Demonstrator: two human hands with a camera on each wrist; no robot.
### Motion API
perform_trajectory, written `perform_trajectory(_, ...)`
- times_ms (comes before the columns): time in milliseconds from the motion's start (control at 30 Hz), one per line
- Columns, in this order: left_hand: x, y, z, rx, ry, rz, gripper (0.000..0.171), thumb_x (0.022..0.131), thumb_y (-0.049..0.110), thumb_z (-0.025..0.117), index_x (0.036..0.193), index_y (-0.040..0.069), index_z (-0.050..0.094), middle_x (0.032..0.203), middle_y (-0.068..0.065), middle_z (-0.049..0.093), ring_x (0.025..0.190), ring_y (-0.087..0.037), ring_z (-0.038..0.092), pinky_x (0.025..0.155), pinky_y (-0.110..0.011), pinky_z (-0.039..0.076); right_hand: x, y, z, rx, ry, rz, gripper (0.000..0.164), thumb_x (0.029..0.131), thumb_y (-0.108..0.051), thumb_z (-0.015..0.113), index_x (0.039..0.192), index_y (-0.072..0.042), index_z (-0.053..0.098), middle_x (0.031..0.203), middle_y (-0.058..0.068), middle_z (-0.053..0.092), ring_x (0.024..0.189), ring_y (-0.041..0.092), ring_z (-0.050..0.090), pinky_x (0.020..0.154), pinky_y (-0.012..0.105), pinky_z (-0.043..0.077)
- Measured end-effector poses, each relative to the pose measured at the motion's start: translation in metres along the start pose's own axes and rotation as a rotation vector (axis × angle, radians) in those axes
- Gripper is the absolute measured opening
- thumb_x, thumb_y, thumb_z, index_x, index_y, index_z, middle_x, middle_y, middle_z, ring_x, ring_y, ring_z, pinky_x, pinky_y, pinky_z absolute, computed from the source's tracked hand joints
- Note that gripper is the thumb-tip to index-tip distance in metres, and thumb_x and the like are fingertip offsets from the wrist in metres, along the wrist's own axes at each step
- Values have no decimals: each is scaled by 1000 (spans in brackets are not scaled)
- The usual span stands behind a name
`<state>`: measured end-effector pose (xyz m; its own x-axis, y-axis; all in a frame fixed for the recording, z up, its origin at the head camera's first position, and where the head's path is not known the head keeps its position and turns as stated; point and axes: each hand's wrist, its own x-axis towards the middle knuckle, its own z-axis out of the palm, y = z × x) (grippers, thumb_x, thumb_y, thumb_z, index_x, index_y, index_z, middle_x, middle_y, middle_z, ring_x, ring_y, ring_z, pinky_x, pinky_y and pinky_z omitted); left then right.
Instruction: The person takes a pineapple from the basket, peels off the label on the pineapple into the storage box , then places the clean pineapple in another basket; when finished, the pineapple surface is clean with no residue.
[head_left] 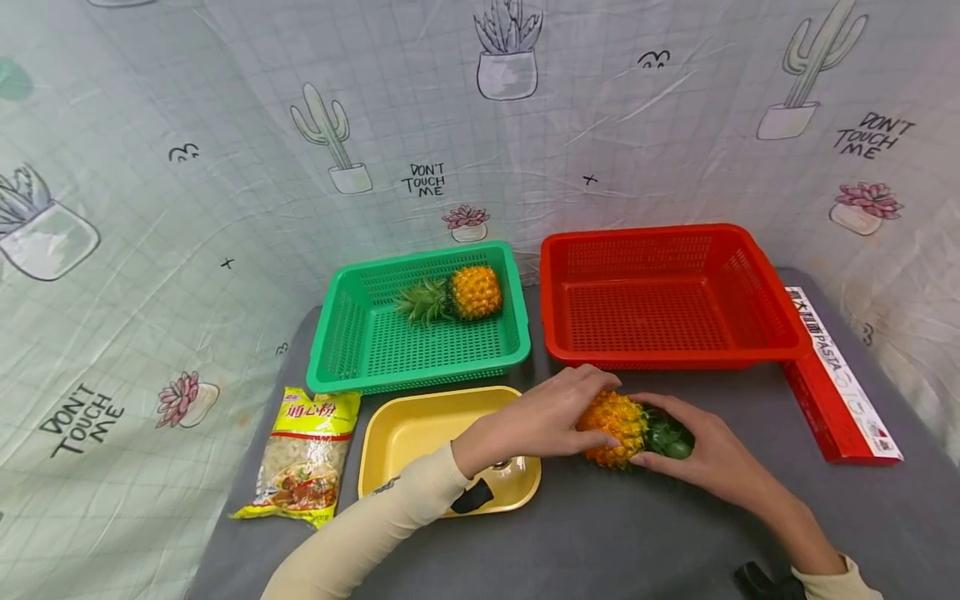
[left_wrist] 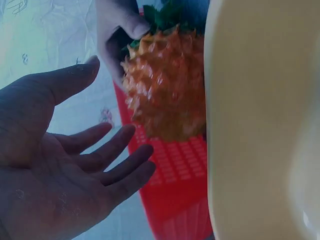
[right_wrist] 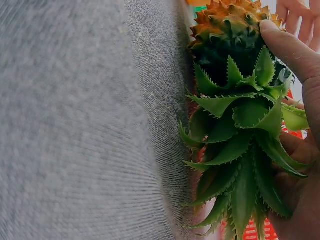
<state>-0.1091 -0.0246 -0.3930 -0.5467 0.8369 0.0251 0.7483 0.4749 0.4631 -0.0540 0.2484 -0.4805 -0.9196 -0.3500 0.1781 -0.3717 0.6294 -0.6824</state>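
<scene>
A small pineapple with orange, spiky skin lies on its side on the grey table, its green leaves pointing right in the head view. My right hand holds it around the base of the leaves. In the right wrist view the thumb presses on the fruit's skin beside the toothed leaves. At the fruit's left end is my left hand, fingers spread. The left wrist view shows a gap between that hand's fingers and the pineapple.
Under my left forearm lies a yellow tray. Behind it, a green basket contains another pineapple. A red basket stands at the back right, beside a red and white pasta box. A yellow pasta bag lies far left.
</scene>
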Motion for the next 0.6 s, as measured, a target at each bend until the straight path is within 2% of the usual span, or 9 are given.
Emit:
perform_trajectory(133, 12, 3, 9, 38, -20, -29, 83, 96, 52, 77, 156, 4, 45, 145, -7, 54, 127, -12, 50, 110, -24, 37, 1, 1, 0, -2, 2, -18, 78, 86, -40, 91, 153, -21, 56, 143, -2, 63, 118, 16, 62, 93, 45, 53)
perform_trajectory(267, 22, 5, 16, 80, -37, -54, 89, 92, 59, 78, 155, 4, 47, 143, -5, 54, 122, -12, 51, 106, -23, 40, 0, 2, 1, 8, -9, -3, 81, 87, -40, 90, 156, -20, 52, 147, -1, 59, 123, 18, 60, 95, 46, 52)
perform_trajectory(367, 29, 8, 20, 97, -41, -55, 91, 88, 61, 80, 152, 4, 50, 140, -5, 56, 117, -12, 53, 102, -22, 41, -1, 3, 1, 9, -9, 14, 82, 87, -40, 90, 155, -18, 51, 147, 1, 59, 122, 19, 60, 95, 45, 52)
perform_trajectory(600, 41, 10, 30, 124, -47, -49, 94, 81, 68, 83, 147, 7, 54, 132, -2, 57, 108, -10, 51, 93, -18, 40, -1, 4, 1, -11, 7, -19, 76, 86, -33, 92, 148, -9, 56, 139, 7, 64, 113, 22, 64, 89, 46, 55)
